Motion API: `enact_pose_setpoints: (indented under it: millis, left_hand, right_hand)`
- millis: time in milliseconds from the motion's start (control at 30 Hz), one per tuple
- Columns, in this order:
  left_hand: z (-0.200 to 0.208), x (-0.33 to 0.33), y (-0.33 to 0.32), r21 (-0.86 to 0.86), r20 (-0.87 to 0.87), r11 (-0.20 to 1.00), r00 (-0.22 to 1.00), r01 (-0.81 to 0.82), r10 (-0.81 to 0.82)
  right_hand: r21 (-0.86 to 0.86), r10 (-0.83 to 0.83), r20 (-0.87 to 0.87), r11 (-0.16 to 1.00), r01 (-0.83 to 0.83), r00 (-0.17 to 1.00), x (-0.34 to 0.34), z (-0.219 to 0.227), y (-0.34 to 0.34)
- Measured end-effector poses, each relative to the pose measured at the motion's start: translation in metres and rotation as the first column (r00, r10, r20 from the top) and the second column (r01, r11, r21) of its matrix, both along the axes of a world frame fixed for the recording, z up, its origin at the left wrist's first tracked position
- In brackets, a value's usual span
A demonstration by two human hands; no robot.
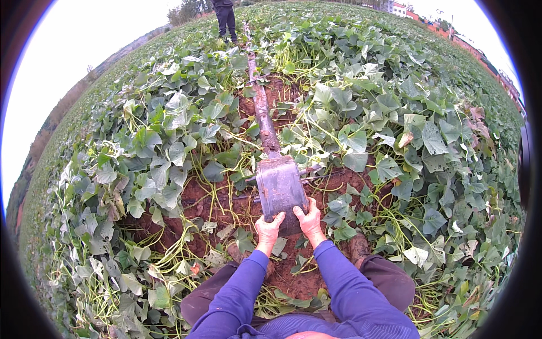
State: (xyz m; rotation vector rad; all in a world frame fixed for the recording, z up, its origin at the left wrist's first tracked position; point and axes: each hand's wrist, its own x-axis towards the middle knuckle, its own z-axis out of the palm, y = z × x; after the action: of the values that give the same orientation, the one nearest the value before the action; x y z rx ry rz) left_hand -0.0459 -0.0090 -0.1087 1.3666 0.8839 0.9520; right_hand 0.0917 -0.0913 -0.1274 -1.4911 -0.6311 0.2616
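Observation:
A spade lies stretched out in front of me, its broad dark grey metal blade toward me and its rough, branch-like wooden handle pointing away up the row. My left hand is closed on the near left edge of the blade, thumb on top and fingers mostly hidden underneath. On the near right edge, my right hand grips in the same way, thumb laid over the metal. Bare reddish soil and loose green vines surround the blade.
Dense leafy vines spread over the field on both sides. My muddy shoes are planted on either side of a soil patch. Another person's dark-trousered legs stand near the handle's far end. Low buildings line the far right.

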Motion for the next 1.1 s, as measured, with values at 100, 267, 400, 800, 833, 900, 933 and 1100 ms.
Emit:
enact_pose_setpoints:
  millis: [100,267,400,800,833,900,933,1100]
  left_hand:
    - [0.000,0.001,-0.004,-0.036,0.080,0.999,0.997,-0.019,0.022]
    - [0.004,0.006,-0.016,-0.037,0.122,0.999,0.992,-0.006,0.011]
    - [0.004,0.006,-0.019,-0.038,0.164,0.999,0.986,0.010,-0.004]
    - [-0.017,-0.001,-0.010,-0.135,0.197,0.990,0.980,0.029,-0.002]
    - [-0.020,-0.001,-0.010,-0.134,0.199,0.990,0.980,0.034,-0.006]
    - [-0.017,0.001,-0.013,-0.133,0.203,0.990,0.979,0.046,-0.018]
    - [-0.016,0.002,-0.015,-0.119,0.185,0.992,0.982,0.046,-0.023]
    - [-0.004,0.008,-0.018,-0.044,0.139,0.998,0.990,0.038,-0.031]
  right_hand:
    - [0.015,0.016,-0.017,1.000,-0.015,1.000,-0.001,0.000,0.000]
    - [0.092,0.029,-0.045,0.995,-0.025,0.999,0.001,-0.013,-0.003]
    - [0.120,0.046,-0.091,0.992,-0.035,0.995,-0.001,-0.014,-0.006]
    - [0.086,0.091,-0.139,0.993,-0.079,0.986,-0.013,-0.004,-0.007]
    - [0.089,0.109,-0.148,0.991,-0.096,0.983,-0.013,-0.006,-0.008]
    - [0.106,0.120,-0.169,0.989,-0.103,0.978,-0.011,-0.010,-0.011]
    - [0.120,0.116,-0.181,0.988,-0.095,0.977,-0.010,-0.012,-0.012]
    - [0.104,0.059,-0.170,0.994,-0.041,0.984,-0.009,-0.011,-0.013]
